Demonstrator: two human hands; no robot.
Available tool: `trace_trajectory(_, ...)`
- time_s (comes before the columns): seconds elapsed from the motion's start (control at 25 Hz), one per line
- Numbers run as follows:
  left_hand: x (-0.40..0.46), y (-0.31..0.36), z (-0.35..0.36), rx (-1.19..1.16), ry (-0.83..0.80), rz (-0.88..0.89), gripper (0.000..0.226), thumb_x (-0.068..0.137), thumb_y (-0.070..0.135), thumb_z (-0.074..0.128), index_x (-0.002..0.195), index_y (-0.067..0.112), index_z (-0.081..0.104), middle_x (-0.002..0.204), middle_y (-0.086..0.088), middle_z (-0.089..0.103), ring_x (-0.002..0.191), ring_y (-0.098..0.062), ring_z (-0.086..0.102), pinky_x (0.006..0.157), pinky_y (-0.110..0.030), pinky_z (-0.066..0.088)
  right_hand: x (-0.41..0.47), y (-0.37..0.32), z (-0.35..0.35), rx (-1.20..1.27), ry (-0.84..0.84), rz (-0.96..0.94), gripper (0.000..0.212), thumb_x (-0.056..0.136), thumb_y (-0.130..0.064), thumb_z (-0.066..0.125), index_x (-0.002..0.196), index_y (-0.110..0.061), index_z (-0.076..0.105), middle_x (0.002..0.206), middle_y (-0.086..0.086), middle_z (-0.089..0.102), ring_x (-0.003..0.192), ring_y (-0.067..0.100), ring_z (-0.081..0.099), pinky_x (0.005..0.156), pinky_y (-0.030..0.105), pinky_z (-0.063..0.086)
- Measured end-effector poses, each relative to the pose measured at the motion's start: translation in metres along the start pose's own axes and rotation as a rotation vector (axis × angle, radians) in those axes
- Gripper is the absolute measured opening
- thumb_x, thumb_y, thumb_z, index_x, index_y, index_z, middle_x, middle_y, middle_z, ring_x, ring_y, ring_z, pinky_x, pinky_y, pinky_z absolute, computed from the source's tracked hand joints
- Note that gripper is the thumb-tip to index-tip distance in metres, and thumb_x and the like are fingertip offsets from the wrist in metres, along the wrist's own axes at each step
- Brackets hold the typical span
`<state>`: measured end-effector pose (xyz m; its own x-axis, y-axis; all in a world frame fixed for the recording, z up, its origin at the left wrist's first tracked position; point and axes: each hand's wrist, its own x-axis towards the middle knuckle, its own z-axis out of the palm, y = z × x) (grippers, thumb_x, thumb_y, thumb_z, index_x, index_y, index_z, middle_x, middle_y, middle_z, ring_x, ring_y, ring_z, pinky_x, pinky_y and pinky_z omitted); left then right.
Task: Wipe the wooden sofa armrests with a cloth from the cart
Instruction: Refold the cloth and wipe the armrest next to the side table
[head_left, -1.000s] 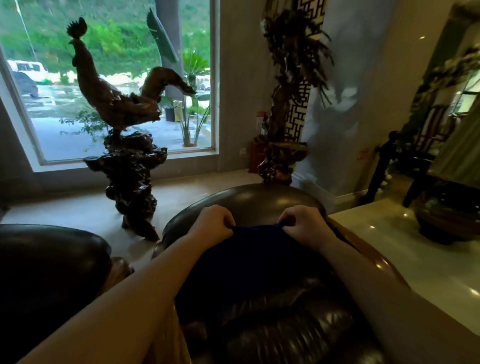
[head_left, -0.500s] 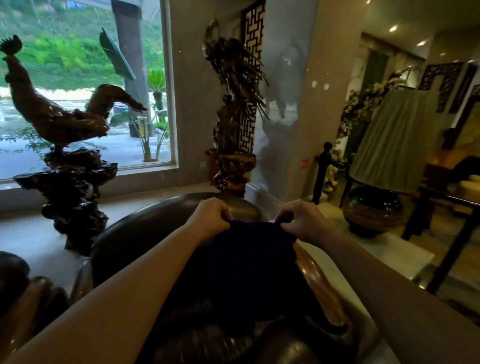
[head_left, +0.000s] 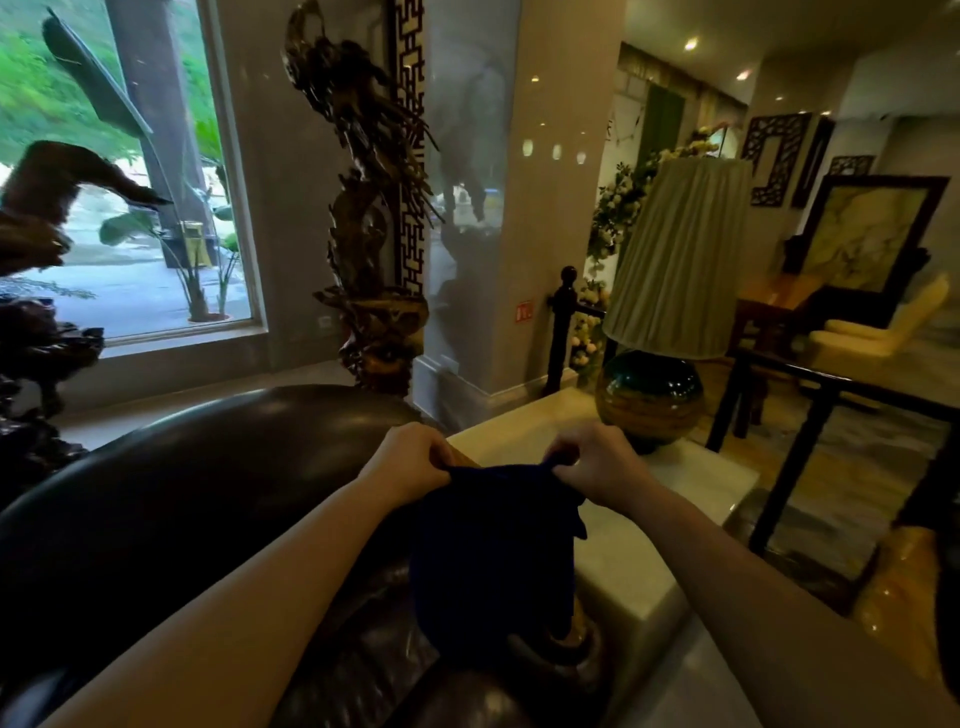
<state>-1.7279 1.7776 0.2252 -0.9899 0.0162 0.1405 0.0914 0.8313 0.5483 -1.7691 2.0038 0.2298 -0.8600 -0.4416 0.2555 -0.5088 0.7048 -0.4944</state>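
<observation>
A dark blue cloth (head_left: 493, 551) hangs spread between my two hands, draped over the right armrest of a dark leather sofa (head_left: 197, 499). My left hand (head_left: 410, 457) pinches its upper left corner and my right hand (head_left: 597, 465) pinches its upper right corner. A strip of golden brown wooden armrest (head_left: 569, 642) shows below the cloth at its lower right; most of the wood is hidden under the cloth. No cart is in view.
A white marble side table (head_left: 691, 483) stands right of the armrest and carries a lamp (head_left: 660, 332) with a pleated shade. A tall carved wooden sculpture (head_left: 374, 218) stands behind the sofa beside a pillar. A dark wooden table frame (head_left: 810, 415) is at right.
The view has swung to the right, bringing the lamp and marble table into view. Both hands keep their hold on the cloth, which now hangs over the right armrest rather than the sofa back.
</observation>
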Motion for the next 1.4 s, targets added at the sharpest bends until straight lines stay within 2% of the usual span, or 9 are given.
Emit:
trace_trajectory(0.24,0.106,0.006,0.043,-0.018,-0.015,-0.028,0.012,0.077,0.009,0.067,0.088,0.01,0.069,0.099,-0.004,0.065,0.086,-0.009,0.058,0.075,-0.018,0.045,0.073,0.08,-0.012,0.036,-0.038,0.037,0.017,0.077,0.002,0.06,0.09,-0.006,0.07,0.09,0.012,0.07,0.083,0.02,0.064,0.072,0.031,0.056)
trace_trajectory(0.32,0.144,0.007,0.052,-0.026,-0.018,-0.058,0.011,0.076,0.008,0.067,0.086,0.011,0.069,0.099,-0.005,0.067,0.084,-0.009,0.059,0.073,-0.017,0.045,0.105,0.105,-0.017,0.031,-0.055,0.032,0.017,0.077,0.002,0.06,0.09,-0.005,0.069,0.092,0.013,0.069,0.084,0.021,0.064,0.075,0.032,0.055)
trace_trajectory(0.44,0.189,0.007,0.066,-0.021,-0.02,-0.092,0.011,0.076,0.006,0.066,0.085,0.011,0.07,0.097,-0.005,0.068,0.083,-0.01,0.061,0.071,-0.018,0.049,0.143,0.138,-0.017,0.014,-0.064,0.013,0.017,0.077,0.002,0.061,0.089,-0.005,0.07,0.091,0.014,0.07,0.084,0.021,0.063,0.076,0.031,0.054)
trace_trajectory(0.6,0.243,0.008,0.092,-0.009,-0.005,-0.156,0.011,0.075,0.005,0.066,0.082,0.012,0.07,0.097,-0.005,0.068,0.087,-0.012,0.062,0.082,-0.024,0.051,0.19,0.189,-0.009,0.016,-0.059,0.012,0.017,0.076,0.0,0.061,0.089,-0.006,0.07,0.091,0.011,0.07,0.084,0.019,0.062,0.076,0.03,0.053)
trace_trajectory(0.68,0.264,0.007,0.107,-0.014,0.025,-0.197,0.011,0.075,0.005,0.066,0.083,0.011,0.07,0.097,-0.006,0.068,0.087,-0.013,0.062,0.084,-0.028,0.052,0.209,0.216,-0.003,0.027,-0.094,-0.007,0.016,0.076,-0.001,0.062,0.088,-0.007,0.07,0.089,0.01,0.07,0.081,0.017,0.061,0.073,0.026,0.051)
trace_trajectory(0.76,0.278,0.007,0.12,-0.009,0.039,-0.23,0.012,0.075,0.005,0.066,0.085,0.009,0.071,0.097,-0.007,0.067,0.088,-0.016,0.063,0.085,-0.031,0.053,0.224,0.237,0.004,0.044,-0.138,-0.028,0.016,0.076,0.0,0.06,0.087,-0.006,0.069,0.088,0.011,0.069,0.082,0.019,0.062,0.074,0.028,0.053)
trace_trajectory(0.88,0.297,0.012,0.145,-0.03,0.024,-0.318,0.011,0.077,0.005,0.066,0.085,0.012,0.069,0.096,-0.004,0.066,0.088,-0.013,0.062,0.08,-0.026,0.053,0.248,0.276,0.012,0.072,-0.22,-0.078,0.017,0.074,0.003,0.059,0.085,-0.004,0.07,0.087,0.013,0.07,0.08,0.02,0.063,0.073,0.032,0.054)
trace_trajectory(1.08,0.313,0.02,0.186,-0.049,0.105,-0.502,0.014,0.077,0.007,0.067,0.078,0.021,0.064,0.09,0.001,0.064,0.082,-0.009,0.061,0.071,-0.021,0.052,0.278,0.329,0.028,0.102,-0.349,-0.201,0.019,0.074,0.001,0.058,0.088,-0.005,0.07,0.089,0.014,0.071,0.084,0.023,0.064,0.077,0.033,0.052)
trace_trajectory(1.4,0.319,-0.005,0.241,-0.1,0.192,-0.69,0.024,0.078,0.008,0.066,0.071,0.03,0.059,0.081,0.007,0.06,0.075,-0.004,0.059,0.057,-0.012,0.042,0.316,0.372,0.081,0.116,-0.476,-0.302,0.017,0.076,-0.003,0.062,0.087,-0.012,0.071,0.088,0.007,0.071,0.075,0.009,0.057,0.068,0.017,0.04)
